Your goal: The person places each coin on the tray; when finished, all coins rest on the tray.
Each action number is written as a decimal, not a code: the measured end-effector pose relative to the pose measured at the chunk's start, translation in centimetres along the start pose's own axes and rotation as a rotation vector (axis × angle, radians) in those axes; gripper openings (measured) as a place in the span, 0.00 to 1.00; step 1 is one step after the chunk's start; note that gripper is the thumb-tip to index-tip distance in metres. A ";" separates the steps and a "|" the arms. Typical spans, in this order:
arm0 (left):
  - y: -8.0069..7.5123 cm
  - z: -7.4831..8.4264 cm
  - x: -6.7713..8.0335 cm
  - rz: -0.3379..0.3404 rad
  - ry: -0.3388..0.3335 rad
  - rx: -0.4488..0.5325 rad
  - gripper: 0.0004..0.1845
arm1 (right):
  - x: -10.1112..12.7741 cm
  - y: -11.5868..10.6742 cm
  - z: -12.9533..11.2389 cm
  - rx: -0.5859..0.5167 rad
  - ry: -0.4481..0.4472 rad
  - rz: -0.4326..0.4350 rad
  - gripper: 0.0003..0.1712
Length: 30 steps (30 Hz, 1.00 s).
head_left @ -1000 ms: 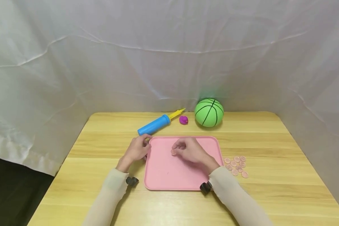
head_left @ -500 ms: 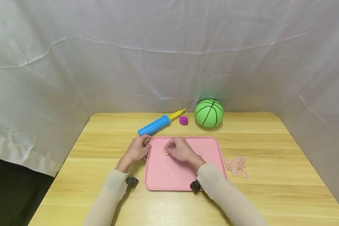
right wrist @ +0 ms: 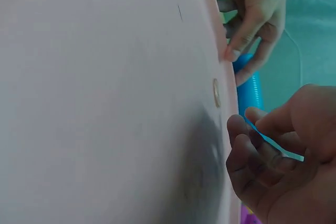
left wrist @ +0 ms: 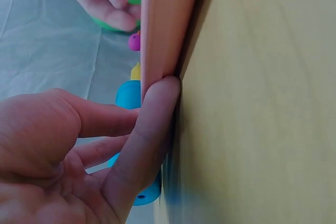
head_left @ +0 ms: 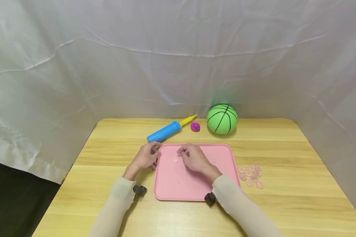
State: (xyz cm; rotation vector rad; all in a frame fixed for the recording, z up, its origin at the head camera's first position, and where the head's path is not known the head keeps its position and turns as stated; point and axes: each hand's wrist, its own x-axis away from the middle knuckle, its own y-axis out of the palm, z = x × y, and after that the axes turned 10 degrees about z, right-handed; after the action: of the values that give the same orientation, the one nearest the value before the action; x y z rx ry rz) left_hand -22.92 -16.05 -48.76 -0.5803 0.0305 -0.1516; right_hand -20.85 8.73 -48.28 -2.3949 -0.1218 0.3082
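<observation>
A pink tray (head_left: 178, 187) lies on the wooden table, and one copper-coloured coin (head_left: 175, 160) rests flat on it towards the upper left. My right hand (head_left: 194, 158) hovers over the tray just right of that coin, fingers loosely bent and holding nothing. At the tray's upper left corner, my left hand (head_left: 146, 156) holds the rim. The left wrist view shows its fingers (left wrist: 157, 98) against the tray's outer side, close to the tabletop. From the right wrist view, the coin (right wrist: 216, 93) appears apart from the right fingertips (right wrist: 237, 127).
Several matching coins (head_left: 251, 175) lie grouped on the table to the tray's right. Behind the tray are a blue hand pump (head_left: 164, 131) with a yellow nozzle, a small purple rubber duck (head_left: 195, 127) and a green ball (head_left: 222, 119). Pale cloth (head_left: 178, 65) hangs behind the table.
My right hand carried the coin leftward over the tray, let go of it there, and drew back slightly to the right. My left hand stayed at the tray's corner.
</observation>
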 end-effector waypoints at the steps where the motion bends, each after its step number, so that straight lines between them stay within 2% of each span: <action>1: 0.0 0.0 0.0 -0.004 0.002 0.000 0.22 | 0.2 -0.4 0.0 0.004 0.004 0.005 0.13; 7: -0.4 0.0 -0.4 -0.011 0.017 0.002 0.22 | 1.7 -2.8 0.0 0.068 0.000 0.030 0.10; 13: -0.5 0.1 -0.6 -0.048 0.003 0.010 0.23 | 3.5 -4.8 0.5 0.248 -0.064 0.096 0.07; 16: -0.5 0.1 -0.6 -0.067 0.000 0.008 0.24 | 4.4 -5.7 1.1 0.295 -0.088 0.136 0.07; 22: -0.3 -0.1 -0.4 -0.055 -0.004 0.008 0.24 | 6.1 -8.1 3.2 0.323 -0.118 0.199 0.09; 30: 0.2 0.1 -0.1 -0.065 -0.025 0.008 0.25 | 7.5 -12.4 7.5 0.296 -0.068 0.249 0.09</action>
State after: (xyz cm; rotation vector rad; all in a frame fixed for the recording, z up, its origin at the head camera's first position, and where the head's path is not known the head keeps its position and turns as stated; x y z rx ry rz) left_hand -23.00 -15.79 -48.82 -0.5753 -0.0126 -0.2072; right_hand -15.58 24.09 -46.84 -2.1061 0.1817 0.4887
